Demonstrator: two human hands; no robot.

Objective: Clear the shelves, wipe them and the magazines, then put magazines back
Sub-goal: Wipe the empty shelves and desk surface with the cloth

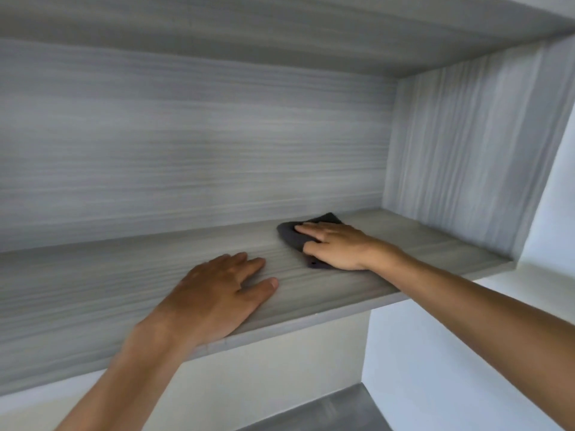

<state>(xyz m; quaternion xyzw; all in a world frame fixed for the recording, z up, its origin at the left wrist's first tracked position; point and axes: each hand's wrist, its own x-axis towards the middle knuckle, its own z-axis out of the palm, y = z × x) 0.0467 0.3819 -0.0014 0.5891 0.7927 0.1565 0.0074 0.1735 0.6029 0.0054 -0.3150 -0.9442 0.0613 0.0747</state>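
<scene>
grey shelf (124,275) under dark cloth (291,236)

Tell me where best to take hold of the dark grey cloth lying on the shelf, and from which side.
Probably the bare far corner of the dark grey cloth, pinched from above. The cloth lies flat on the grey wood-grain shelf under the right hand, whose straight fingers cover the middle; only its edges show.

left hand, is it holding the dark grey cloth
No, the left hand lies flat on the grey wood-grain shelf; the right hand presses the dark grey cloth.
</scene>
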